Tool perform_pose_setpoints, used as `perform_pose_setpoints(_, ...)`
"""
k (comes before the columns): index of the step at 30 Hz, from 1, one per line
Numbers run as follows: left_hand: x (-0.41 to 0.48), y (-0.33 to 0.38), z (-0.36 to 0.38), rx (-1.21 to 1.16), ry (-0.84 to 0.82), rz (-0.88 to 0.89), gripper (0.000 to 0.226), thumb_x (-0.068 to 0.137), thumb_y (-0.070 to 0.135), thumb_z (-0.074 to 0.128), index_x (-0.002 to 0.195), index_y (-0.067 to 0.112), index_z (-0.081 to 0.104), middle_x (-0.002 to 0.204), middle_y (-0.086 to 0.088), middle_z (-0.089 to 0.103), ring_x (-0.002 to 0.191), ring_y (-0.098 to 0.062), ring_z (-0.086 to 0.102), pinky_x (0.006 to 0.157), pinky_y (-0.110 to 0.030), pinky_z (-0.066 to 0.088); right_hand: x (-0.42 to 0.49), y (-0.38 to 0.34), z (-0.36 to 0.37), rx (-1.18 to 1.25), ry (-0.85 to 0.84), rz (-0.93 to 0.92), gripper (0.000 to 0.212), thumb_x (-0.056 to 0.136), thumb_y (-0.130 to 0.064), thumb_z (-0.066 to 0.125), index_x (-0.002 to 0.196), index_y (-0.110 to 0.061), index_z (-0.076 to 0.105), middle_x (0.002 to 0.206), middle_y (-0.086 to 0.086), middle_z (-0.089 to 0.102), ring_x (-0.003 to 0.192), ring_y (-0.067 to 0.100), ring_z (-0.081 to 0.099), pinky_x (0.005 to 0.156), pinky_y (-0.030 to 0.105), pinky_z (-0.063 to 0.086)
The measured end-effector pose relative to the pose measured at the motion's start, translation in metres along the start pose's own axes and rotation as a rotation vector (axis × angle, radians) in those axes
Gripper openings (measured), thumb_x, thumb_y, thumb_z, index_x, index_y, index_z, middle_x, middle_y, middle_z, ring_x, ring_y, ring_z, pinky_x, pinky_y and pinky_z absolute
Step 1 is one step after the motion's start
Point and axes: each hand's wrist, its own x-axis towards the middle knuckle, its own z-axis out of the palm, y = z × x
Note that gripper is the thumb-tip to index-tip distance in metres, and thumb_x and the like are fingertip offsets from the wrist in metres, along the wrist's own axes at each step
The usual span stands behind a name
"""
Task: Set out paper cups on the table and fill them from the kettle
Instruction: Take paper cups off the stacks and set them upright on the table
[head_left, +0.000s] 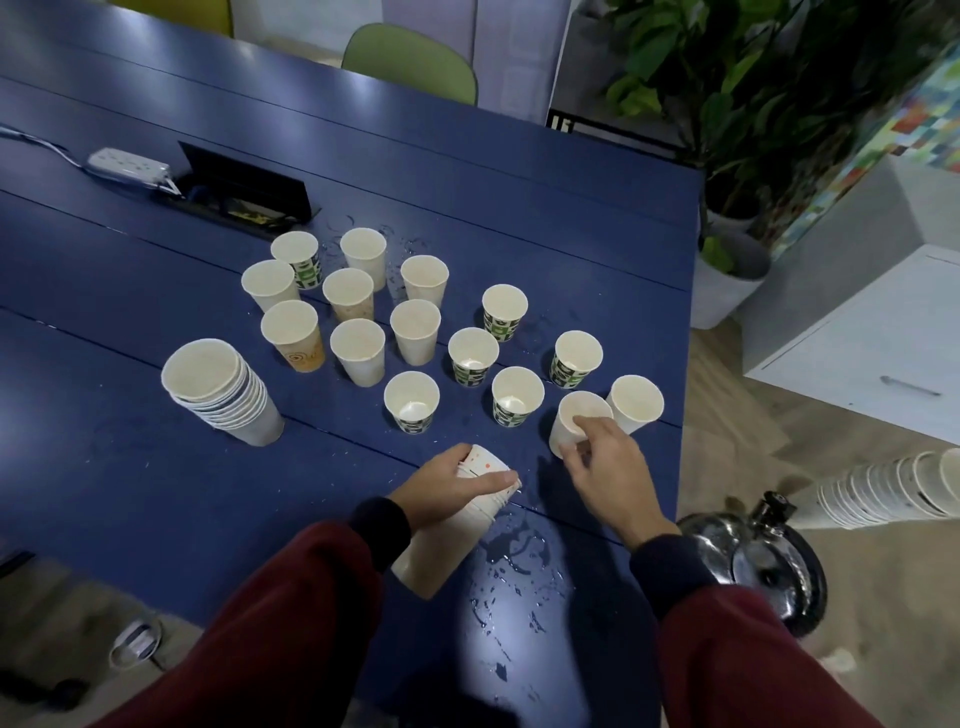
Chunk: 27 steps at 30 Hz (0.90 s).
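Note:
Several paper cups (415, 331) stand upright on the blue table (130, 467), some plain white, some with green-and-black print. My left hand (452, 483) grips a tilted stack of nested cups (441, 540) near the table's front edge. My right hand (608, 467) holds a single white cup (571, 421) by its rim and side, the cup leaning slightly on the table beside another white cup (635, 402). A shiny dark kettle (763, 561) sits low at the right, off the table.
A second upright cup stack (223, 389) stands at the left. Spilled water (514, 566) pools on the table in front of me. A power strip (127, 166) and open cable box (244, 192) lie at the back left. Another cup stack (893, 488) lies at the right, beside potted plants (727, 270).

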Motion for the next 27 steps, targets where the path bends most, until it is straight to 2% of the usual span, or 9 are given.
perform_pose_setpoints(4, 0.001, -0.002, 0.001, 0.023, 0.01, 0.029, 0.039, 0.081, 0.046, 0.079, 0.105, 0.018, 0.065, 0.097, 0.01, 0.07, 0.089, -0.007, 0.064, 0.074, -0.015, 0.045, -0.023, -0.025, 0.002, 0.122, 0.175, -0.058, 0.022, 0.095, -0.027, 0.066, 0.113, -0.014, 0.068, 0.114, 0.002, 0.066, 0.086, 0.026, 0.064, 0.075, 0.035, 0.047)
perform_pose_setpoints(7, 0.003, 0.001, 0.004, 0.031, -0.004, 0.087, 0.018, 0.082, 0.026, 0.081, 0.089, 0.018, 0.067, 0.08, 0.013, 0.067, 0.074, -0.004, 0.058, 0.072, -0.017, 0.045, -0.038, -0.048, 0.01, 0.254, 0.023, -0.091, 0.022, 0.099, -0.04, 0.06, 0.097, -0.022, 0.072, 0.094, -0.009, 0.069, 0.078, 0.011, 0.059, 0.074, 0.032, 0.047)
perform_pose_setpoints(10, 0.002, 0.004, 0.001, 0.062, 0.003, 0.168, 0.032, 0.074, 0.033, 0.08, 0.1, 0.019, 0.068, 0.092, 0.008, 0.07, 0.084, -0.008, 0.061, 0.085, -0.031, 0.05, -0.041, -0.057, 0.018, 0.347, -0.097, -0.071, 0.026, 0.102, -0.033, 0.055, 0.09, -0.017, 0.07, 0.078, -0.003, 0.068, 0.074, 0.016, 0.061, 0.072, 0.039, 0.049)
perform_pose_setpoints(12, -0.002, 0.005, -0.003, 0.073, -0.027, 0.153, 0.042, 0.072, 0.032, 0.084, 0.109, 0.025, 0.066, 0.101, 0.007, 0.071, 0.095, -0.011, 0.064, 0.09, -0.032, 0.052, -0.039, -0.056, 0.02, 0.416, -0.133, -0.025, 0.026, 0.103, -0.029, 0.055, 0.083, -0.016, 0.066, 0.07, -0.002, 0.066, 0.068, 0.015, 0.06, 0.071, 0.041, 0.05)
perform_pose_setpoints(15, -0.011, 0.006, -0.008, 0.029, -0.129, 0.123, 0.053, 0.075, 0.018, 0.088, 0.118, 0.029, 0.06, 0.106, 0.011, 0.069, 0.097, -0.002, 0.064, 0.083, -0.018, 0.052, -0.035, -0.054, 0.023, 0.494, -0.128, 0.062, 0.026, 0.101, -0.029, 0.057, 0.08, -0.016, 0.064, 0.07, 0.0, 0.066, 0.068, 0.017, 0.06, 0.072, 0.044, 0.053)
perform_pose_setpoints(19, -0.015, -0.007, -0.019, 0.046, -0.025, 0.074, 0.068, 0.068, 0.023, 0.093, 0.126, 0.025, 0.056, 0.116, 0.007, 0.067, 0.106, -0.009, 0.064, 0.088, -0.024, 0.053, -0.03, -0.064, 0.027, 0.544, -0.079, 0.074, 0.026, 0.102, -0.029, 0.056, 0.08, -0.016, 0.064, 0.071, 0.003, 0.066, 0.071, 0.026, 0.063, 0.07, 0.048, 0.054)
perform_pose_setpoints(22, -0.018, -0.019, -0.03, 0.015, 0.111, -0.054, 0.056, 0.062, 0.032, 0.095, 0.105, 0.015, 0.065, 0.102, 0.002, 0.071, 0.093, -0.011, 0.066, 0.075, -0.025, 0.052, -0.027, -0.073, 0.023, 0.426, 0.081, -0.029, 0.027, 0.103, -0.023, 0.055, 0.079, -0.01, 0.06, 0.07, 0.001, 0.06, 0.069, 0.021, 0.054, 0.063, 0.037, 0.038)
perform_pose_setpoints(24, -0.02, -0.032, -0.038, -0.037, 0.11, -0.086, 0.048, 0.061, 0.034, 0.095, 0.098, 0.013, 0.072, 0.096, 0.0, 0.076, 0.092, -0.015, 0.07, 0.081, -0.029, 0.056, -0.026, -0.079, 0.024, 0.335, 0.146, -0.096, 0.024, 0.102, -0.021, 0.057, 0.081, -0.01, 0.061, 0.074, -0.001, 0.059, 0.068, 0.017, 0.048, 0.063, 0.029, 0.028)
perform_pose_setpoints(27, -0.029, -0.041, -0.05, -0.09, 0.097, -0.103, 0.04, 0.068, 0.034, 0.092, 0.098, 0.013, 0.075, 0.097, -0.001, 0.078, 0.09, -0.014, 0.071, 0.082, -0.025, 0.053, -0.025, -0.084, 0.037, 0.159, 0.125, -0.168, 0.016, 0.1, -0.016, 0.06, 0.088, -0.009, 0.067, 0.086, 0.005, 0.064, 0.075, 0.02, 0.051, 0.067, 0.031, 0.033)
